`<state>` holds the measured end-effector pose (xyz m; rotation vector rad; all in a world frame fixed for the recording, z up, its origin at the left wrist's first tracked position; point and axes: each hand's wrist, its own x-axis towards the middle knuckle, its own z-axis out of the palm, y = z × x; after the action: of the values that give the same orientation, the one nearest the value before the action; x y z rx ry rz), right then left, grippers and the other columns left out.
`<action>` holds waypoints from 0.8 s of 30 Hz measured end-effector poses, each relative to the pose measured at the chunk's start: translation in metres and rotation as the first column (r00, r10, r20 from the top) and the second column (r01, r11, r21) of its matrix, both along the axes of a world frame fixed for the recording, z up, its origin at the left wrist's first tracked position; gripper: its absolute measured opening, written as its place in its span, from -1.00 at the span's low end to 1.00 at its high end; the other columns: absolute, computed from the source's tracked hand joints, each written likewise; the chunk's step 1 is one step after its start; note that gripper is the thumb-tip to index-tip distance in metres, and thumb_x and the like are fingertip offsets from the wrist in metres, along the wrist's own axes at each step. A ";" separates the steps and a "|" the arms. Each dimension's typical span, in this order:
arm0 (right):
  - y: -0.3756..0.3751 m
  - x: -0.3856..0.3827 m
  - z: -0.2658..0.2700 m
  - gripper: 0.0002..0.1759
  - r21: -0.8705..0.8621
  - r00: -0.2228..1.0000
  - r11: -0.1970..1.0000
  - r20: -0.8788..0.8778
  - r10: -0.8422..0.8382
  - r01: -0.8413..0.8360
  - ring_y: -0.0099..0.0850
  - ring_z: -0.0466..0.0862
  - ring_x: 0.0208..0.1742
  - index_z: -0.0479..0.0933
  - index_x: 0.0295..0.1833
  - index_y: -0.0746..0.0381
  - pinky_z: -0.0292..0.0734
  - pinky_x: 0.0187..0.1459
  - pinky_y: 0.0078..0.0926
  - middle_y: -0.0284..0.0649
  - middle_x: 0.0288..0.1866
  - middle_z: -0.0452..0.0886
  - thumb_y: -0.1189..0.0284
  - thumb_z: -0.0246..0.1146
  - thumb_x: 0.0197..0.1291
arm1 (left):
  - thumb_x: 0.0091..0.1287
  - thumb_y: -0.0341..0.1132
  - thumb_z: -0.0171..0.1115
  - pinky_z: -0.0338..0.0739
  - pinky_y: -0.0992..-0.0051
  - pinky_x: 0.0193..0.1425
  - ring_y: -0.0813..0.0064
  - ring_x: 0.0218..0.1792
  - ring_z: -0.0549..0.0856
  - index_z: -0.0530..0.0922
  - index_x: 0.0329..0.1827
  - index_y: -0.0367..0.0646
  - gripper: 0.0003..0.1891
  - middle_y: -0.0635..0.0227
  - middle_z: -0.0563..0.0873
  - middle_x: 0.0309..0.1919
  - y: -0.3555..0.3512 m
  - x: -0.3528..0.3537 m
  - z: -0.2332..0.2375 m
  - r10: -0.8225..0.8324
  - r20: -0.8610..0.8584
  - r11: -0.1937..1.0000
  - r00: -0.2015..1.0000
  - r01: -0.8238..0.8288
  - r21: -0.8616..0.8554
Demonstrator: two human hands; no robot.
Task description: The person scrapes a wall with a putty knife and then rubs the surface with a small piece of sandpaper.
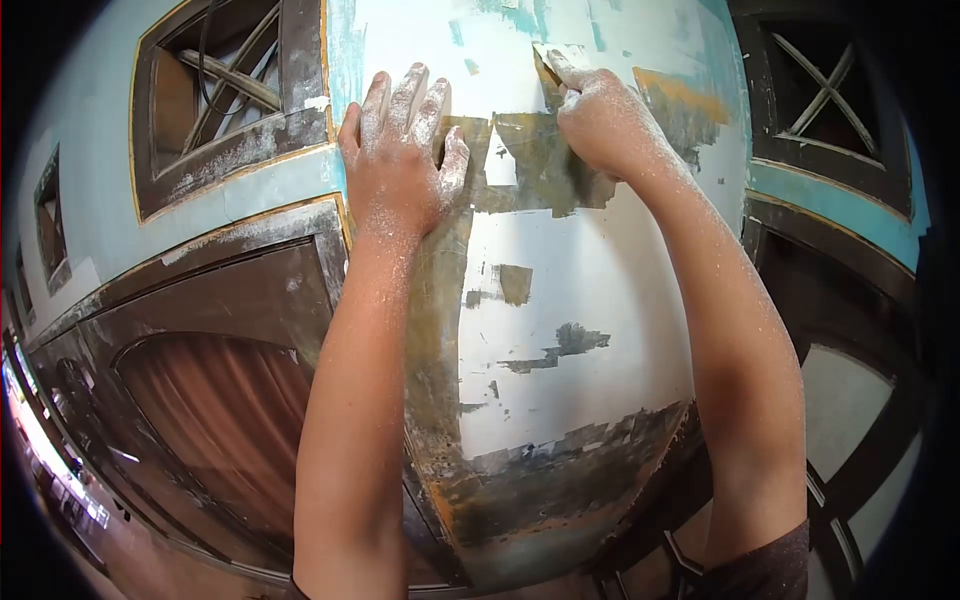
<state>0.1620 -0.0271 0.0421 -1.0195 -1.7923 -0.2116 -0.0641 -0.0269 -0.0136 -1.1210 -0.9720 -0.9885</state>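
My left hand [398,150], dusted with white powder, lies flat with fingers apart against a wall [580,290] of peeling white and turquoise paint. My right hand [600,115], also dusty, is closed on a small scraper blade [548,62] whose tip presses on the wall near the top. Between the two hands is a bare dark patch [545,170] where the paint is gone. Smaller bare spots [515,283] show lower on the white area.
A dark wooden window frame [230,100] with gold trim sits to the left, above an arched panel with a brownish curtain [225,410]. Another dark frame with crossed bars [825,95] is at the right. Worn dark paint [540,480] bands the wall's bottom.
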 end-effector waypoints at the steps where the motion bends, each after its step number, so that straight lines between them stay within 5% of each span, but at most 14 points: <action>1: 0.002 0.000 0.000 -0.62 0.025 1.000 1.000 0.003 -0.013 0.013 0.07 0.73 0.21 0.66 0.19 0.31 0.63 0.29 0.00 0.13 0.14 0.74 0.41 0.18 0.33 | 0.44 -0.05 0.27 0.02 0.01 0.70 0.22 0.65 0.27 0.50 0.55 0.19 -0.41 0.48 0.43 0.60 0.000 0.000 0.000 0.001 -0.003 1.000 1.000 -0.001 0.002; 10: 0.015 0.004 0.001 -0.60 0.115 0.999 0.993 0.035 -0.022 0.018 0.09 0.73 0.19 0.66 0.19 0.30 0.62 0.28 0.02 0.14 0.13 0.74 0.38 0.17 0.33 | 0.46 -0.05 0.26 0.00 -0.01 0.71 0.21 0.66 0.26 0.48 0.57 0.18 -0.40 0.45 0.42 0.61 -0.001 -0.001 -0.001 0.006 0.004 1.000 1.000 -0.006 -0.020; 16: 0.007 0.005 0.001 -0.53 -0.023 0.998 0.998 0.041 -0.055 0.056 0.09 0.72 0.22 0.64 0.29 0.26 0.60 0.31 0.01 0.15 0.18 0.73 0.42 0.12 0.32 | 0.45 -0.06 0.26 0.01 -0.02 0.71 0.20 0.66 0.26 0.48 0.57 0.18 -0.40 0.44 0.42 0.60 0.000 -0.001 -0.003 -0.030 -0.001 1.000 1.000 0.030 -0.009; 19: 0.008 0.006 -0.003 -0.51 0.113 1.000 0.994 0.022 -0.007 0.005 0.10 0.72 0.21 0.62 0.32 0.27 0.60 0.31 -0.01 0.17 0.15 0.73 0.42 0.12 0.31 | 0.45 -0.06 0.27 0.02 -0.02 0.70 0.19 0.66 0.26 0.48 0.57 0.19 -0.40 0.45 0.42 0.61 -0.001 0.000 -0.002 -0.013 0.002 1.000 1.000 0.013 -0.014; 24: 0.004 0.000 0.002 -0.50 0.096 1.000 0.995 0.009 -0.021 0.020 0.09 0.73 0.18 0.61 0.34 0.28 0.61 0.30 -0.01 0.15 0.13 0.75 0.43 0.12 0.31 | 0.45 -0.06 0.26 0.02 -0.02 0.71 0.19 0.66 0.26 0.49 0.57 0.18 -0.41 0.45 0.41 0.61 -0.001 -0.001 -0.002 -0.035 0.013 0.999 0.999 0.036 -0.021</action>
<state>0.1616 -0.0231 0.0443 -0.9705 -1.7637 -0.3125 -0.0648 -0.0281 -0.0156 -1.1546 -0.9779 -1.0169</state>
